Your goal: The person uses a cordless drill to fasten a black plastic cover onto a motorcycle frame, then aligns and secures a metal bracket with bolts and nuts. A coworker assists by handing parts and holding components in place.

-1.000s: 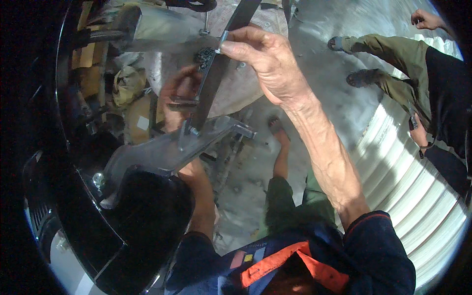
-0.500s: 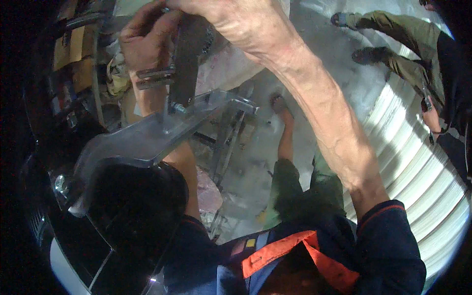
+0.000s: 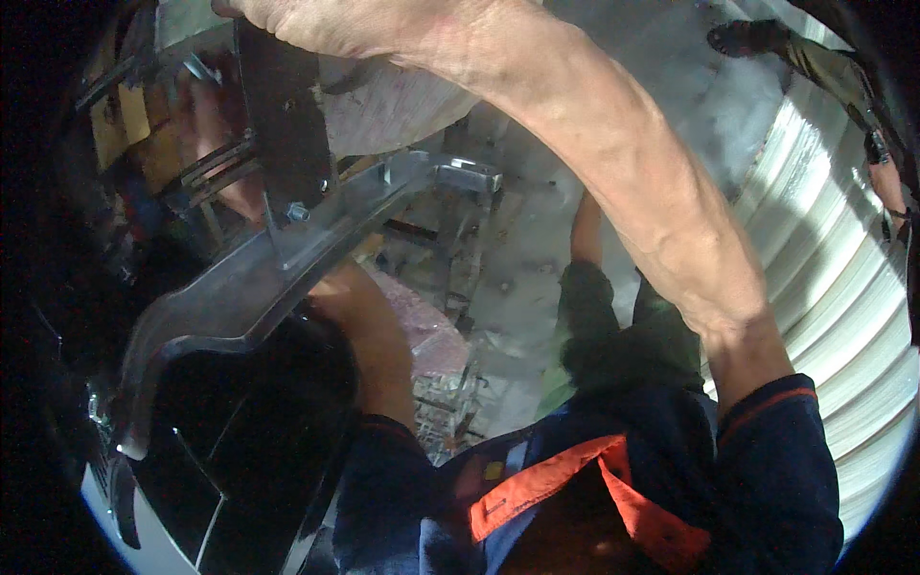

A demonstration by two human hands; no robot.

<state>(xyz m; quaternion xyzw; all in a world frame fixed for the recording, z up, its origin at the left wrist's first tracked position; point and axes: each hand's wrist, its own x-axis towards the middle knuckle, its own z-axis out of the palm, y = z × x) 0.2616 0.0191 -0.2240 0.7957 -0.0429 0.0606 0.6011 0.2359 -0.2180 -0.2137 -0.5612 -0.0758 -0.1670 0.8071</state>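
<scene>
A dark flat metal plate [image 3: 287,115] stands upright, its lower end by a bolt [image 3: 298,212] at a smooth grey curved bar [image 3: 240,278]. At the plate's top edge lies my right hand [image 3: 316,21]; its fingers are mostly cut off by the upper rim, so their grip does not show. My left forearm [image 3: 374,331] passes behind the grey bar. Beyond the bar, beside the plate, my left hand [image 3: 209,120] is a shadowed, blurred patch with its fingers unreadable. Thin metal strips [image 3: 218,172] lie across near it.
Below the bar is a glossy black panel [image 3: 259,422]. A pinkish, stone-like slab [image 3: 402,105] is behind the plate, with a metal frame [image 3: 465,249] under it. Ribbed whitish material [image 3: 824,249] curves along the right. Another person's leg [image 3: 815,67] shows at upper right.
My right hand has moved left along the top of the view, as has the plate. My left hand has become more blurred and hidden. The other person has shifted toward the right edge.
</scene>
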